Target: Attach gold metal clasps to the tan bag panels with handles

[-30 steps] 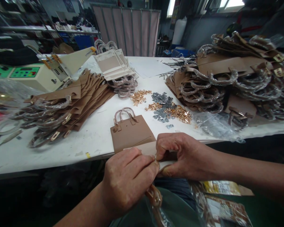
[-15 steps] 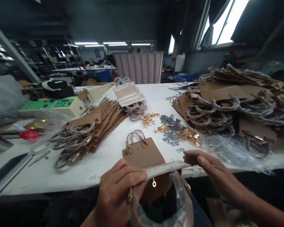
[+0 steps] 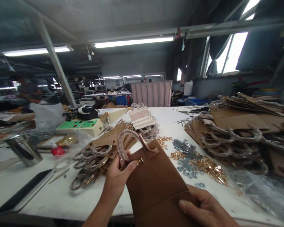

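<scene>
A brown leather bag panel (image 3: 161, 176) is tilted up over the near edge of the table. Its curved handle (image 3: 123, 142) is wrapped in clear plastic. My left hand (image 3: 118, 179) grips the panel's upper left corner at the handle's base, thumb beside a small gold turn-lock (image 3: 139, 161). Lower down, my right hand (image 3: 201, 205) is closed on the panel's right edge, thumb on the front and fingers behind. Beyond the panel lie gold metal fittings (image 3: 210, 168) and grey metal plates (image 3: 184, 149) in loose piles. The panel hides the tabletop behind it.
Stacked brown panels with wrapped handles lie at left (image 3: 97, 157) and in a taller heap at right (image 3: 241, 123). Pale panels (image 3: 142, 118) sit at the back. Clear plastic film (image 3: 257, 189), a green-topped machine (image 3: 80, 126), a metal cup (image 3: 23, 149) and a white-handled awl (image 3: 59, 175) surround them.
The panel has turned from edge-on to facing me and risen over the table. My right hand, open beside its end before, now grips its edge. The camera has tilted up.
</scene>
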The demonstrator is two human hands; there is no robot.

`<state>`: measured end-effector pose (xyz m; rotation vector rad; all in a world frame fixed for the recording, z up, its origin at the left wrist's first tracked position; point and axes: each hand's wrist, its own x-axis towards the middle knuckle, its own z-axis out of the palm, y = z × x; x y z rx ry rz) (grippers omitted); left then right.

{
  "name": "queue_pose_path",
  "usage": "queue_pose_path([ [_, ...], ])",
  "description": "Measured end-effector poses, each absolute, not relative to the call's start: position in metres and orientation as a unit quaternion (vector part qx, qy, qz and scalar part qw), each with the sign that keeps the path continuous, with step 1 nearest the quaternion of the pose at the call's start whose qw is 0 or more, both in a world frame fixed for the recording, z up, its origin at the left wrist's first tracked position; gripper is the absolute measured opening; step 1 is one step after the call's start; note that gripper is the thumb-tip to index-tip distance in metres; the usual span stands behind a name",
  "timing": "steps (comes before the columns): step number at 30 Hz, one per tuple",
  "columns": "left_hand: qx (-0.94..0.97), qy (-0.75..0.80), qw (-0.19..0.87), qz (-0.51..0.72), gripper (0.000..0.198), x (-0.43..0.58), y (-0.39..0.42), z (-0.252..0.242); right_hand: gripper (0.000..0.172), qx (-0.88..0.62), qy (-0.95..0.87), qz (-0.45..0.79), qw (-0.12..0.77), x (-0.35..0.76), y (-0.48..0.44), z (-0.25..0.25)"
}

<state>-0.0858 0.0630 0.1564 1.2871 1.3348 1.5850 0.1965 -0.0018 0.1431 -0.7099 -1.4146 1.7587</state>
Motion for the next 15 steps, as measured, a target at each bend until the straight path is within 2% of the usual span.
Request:
queue_pose_path([
  [4, 0.382, 0.463, 0.462, 0.653, 0.064, -0.077, 0.066, 0.122, 0.053, -0.278, -0.554, 0.701, 0.353, 0.201, 0.010, 0.146],
  [8, 0.309, 0.432, 0.606, 0.592, 0.064, -0.070, 0.071, 0.090, 0.054, -0.315, -0.560, 0.657, 0.393, 0.198, 0.028, 0.120],
  [10, 0.314, 0.459, 0.606, 0.569, 0.070, -0.069, 0.082, 0.071, 0.052, -0.363, -0.601, 0.580, 0.414, 0.197, 0.040, 0.097],
  [15, 0.345, 0.613, 0.475, 0.528, 0.096, -0.076, 0.118, 0.032, 0.052, -0.543, -0.654, 0.362, 0.383, 0.222, 0.067, 0.045],
])
